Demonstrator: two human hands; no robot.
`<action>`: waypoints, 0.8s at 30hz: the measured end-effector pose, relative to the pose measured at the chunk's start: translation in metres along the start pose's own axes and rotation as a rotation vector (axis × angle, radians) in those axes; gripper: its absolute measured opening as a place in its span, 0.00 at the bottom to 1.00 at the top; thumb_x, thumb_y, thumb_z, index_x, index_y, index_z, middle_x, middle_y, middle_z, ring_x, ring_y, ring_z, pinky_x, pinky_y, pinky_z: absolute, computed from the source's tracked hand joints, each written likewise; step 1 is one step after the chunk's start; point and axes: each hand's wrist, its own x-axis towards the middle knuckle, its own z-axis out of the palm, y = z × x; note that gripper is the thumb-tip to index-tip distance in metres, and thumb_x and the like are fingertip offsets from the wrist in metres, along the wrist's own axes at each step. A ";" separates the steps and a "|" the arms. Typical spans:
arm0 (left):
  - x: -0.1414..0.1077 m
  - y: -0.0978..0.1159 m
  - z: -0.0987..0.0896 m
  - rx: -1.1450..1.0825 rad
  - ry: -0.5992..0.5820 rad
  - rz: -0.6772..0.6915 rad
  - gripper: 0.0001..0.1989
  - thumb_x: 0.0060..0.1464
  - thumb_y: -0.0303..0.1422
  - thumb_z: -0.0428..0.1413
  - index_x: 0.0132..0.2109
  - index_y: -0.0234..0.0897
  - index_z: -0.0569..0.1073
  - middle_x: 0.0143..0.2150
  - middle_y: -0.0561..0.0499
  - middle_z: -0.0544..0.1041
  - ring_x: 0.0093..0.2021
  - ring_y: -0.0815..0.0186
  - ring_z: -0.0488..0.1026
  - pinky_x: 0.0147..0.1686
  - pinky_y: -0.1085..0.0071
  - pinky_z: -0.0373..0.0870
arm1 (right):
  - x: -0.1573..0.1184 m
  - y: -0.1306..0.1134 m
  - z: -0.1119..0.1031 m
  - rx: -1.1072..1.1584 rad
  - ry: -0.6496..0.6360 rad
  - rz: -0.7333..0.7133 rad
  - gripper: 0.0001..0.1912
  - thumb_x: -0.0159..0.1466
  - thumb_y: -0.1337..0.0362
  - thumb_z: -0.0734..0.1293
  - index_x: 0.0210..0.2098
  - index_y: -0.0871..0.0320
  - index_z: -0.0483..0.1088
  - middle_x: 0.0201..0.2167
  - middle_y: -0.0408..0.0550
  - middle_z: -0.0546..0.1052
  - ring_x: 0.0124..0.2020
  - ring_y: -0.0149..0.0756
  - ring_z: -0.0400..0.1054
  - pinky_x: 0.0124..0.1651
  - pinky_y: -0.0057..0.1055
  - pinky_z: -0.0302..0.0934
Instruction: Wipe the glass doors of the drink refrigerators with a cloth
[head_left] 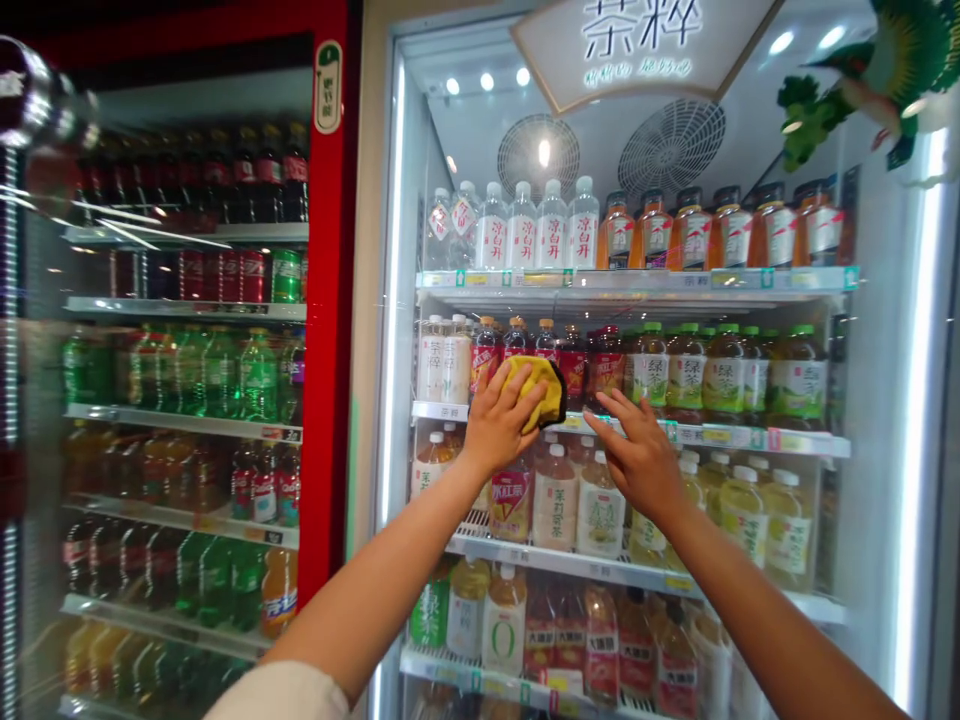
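Note:
A yellow cloth with a dark edge (551, 392) lies under the fingers of my left hand (504, 415), which presses it against the glass door of a lit drinks fridge (480, 300). Level with it and to the right, my right hand (636, 450) is open, fingers spread and holding nothing. Its fingertips are at or close to the glass; I cannot tell whether they touch. Behind the glass, near both hands, stand red-labelled tea bottles (606, 365) and green-capped tea bottles (686, 370) on a shelf.
A red-framed fridge (334, 300) with soda bottles and cans stands to the left. Above my hands are clear water bottles (523, 228), amber bottles (690, 232) and a lit sign (645, 50). Green leaf decoration (814, 120) shows at the upper right.

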 end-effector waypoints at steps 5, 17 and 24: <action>0.022 -0.068 -0.023 0.059 0.151 -0.340 0.26 0.61 0.37 0.56 0.66 0.46 0.68 0.71 0.46 0.64 0.74 0.50 0.53 0.74 0.43 0.40 | 0.002 -0.011 0.007 -0.014 0.003 0.011 0.32 0.64 0.76 0.61 0.65 0.50 0.66 0.69 0.55 0.65 0.72 0.52 0.54 0.70 0.65 0.52; -0.049 -0.083 -0.031 0.079 -0.034 -0.010 0.31 0.59 0.40 0.59 0.69 0.50 0.65 0.72 0.47 0.63 0.74 0.50 0.53 0.73 0.43 0.39 | 0.032 -0.056 0.035 0.016 0.038 -0.033 0.28 0.64 0.76 0.62 0.62 0.53 0.68 0.67 0.57 0.68 0.72 0.52 0.55 0.69 0.64 0.53; -0.067 -0.127 -0.048 0.134 0.181 -0.474 0.25 0.65 0.36 0.51 0.67 0.43 0.67 0.72 0.43 0.62 0.74 0.50 0.53 0.73 0.42 0.41 | 0.027 -0.083 0.034 0.025 0.028 -0.066 0.29 0.66 0.75 0.61 0.64 0.54 0.66 0.65 0.58 0.70 0.72 0.51 0.54 0.70 0.64 0.52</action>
